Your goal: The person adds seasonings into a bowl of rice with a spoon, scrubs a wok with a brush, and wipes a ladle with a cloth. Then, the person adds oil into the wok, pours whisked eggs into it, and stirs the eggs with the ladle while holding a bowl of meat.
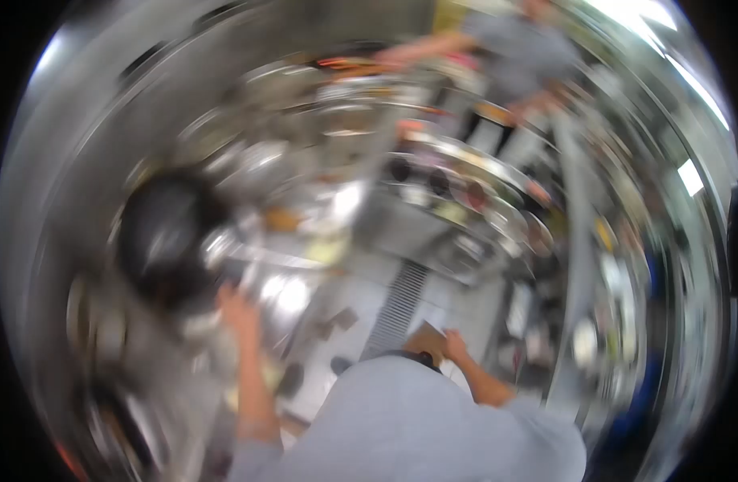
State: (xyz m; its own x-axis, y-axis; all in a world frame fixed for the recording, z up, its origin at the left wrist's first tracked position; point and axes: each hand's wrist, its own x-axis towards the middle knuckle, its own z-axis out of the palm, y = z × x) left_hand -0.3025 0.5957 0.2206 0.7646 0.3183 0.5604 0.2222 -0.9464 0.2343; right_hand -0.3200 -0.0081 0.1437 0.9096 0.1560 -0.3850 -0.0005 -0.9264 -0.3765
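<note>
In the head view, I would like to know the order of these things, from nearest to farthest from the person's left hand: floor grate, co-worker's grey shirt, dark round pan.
1. Dark round pan: just beyond the left hand, to its upper left.
2. Floor grate: right of the hand, down on the floor.
3. Co-worker's grey shirt: upper right, farther back.

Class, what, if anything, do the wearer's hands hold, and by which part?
Blur prevents telling: the left hand is near the dark pan, the right hand by a brown flat piece.
</note>
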